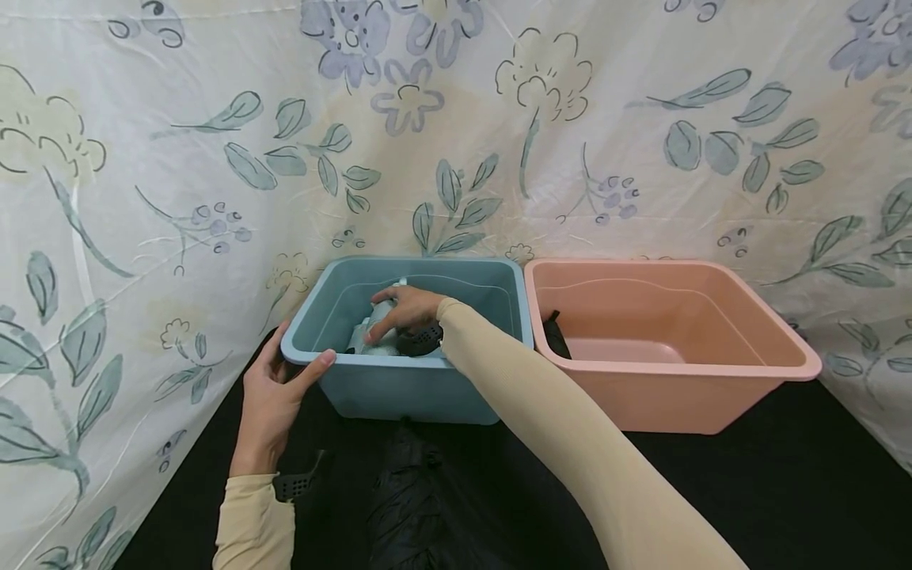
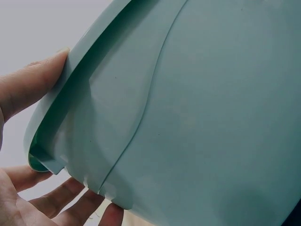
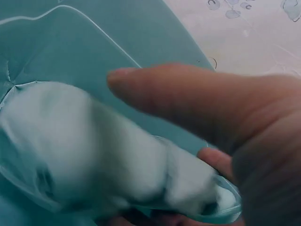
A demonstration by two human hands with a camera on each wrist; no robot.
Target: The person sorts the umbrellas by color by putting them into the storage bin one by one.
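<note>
A blue-green plastic bin [image 1: 420,392] stands at the middle left. At its left front corner my left hand [image 1: 274,396] grips the rim; in the left wrist view, the thumb [image 2: 37,82] lies along the edge and the other fingers bear on the bin's end. My right hand [image 1: 409,310] reaches inside. Its thumb and fingers lie around a pale, rounded bundle that looks wrapped in clear plastic [image 3: 127,150]. That bundle is blurred, its kind unclear; fingertips show behind and under it, while thumb contact cannot be judged.
A pink bin [image 1: 677,400] stands right beside the blue-green one, with a small black item [image 1: 556,336] at its inner left side. Floral cloth [image 1: 456,119] hangs behind both bins. The surface underneath is black [image 1: 784,475].
</note>
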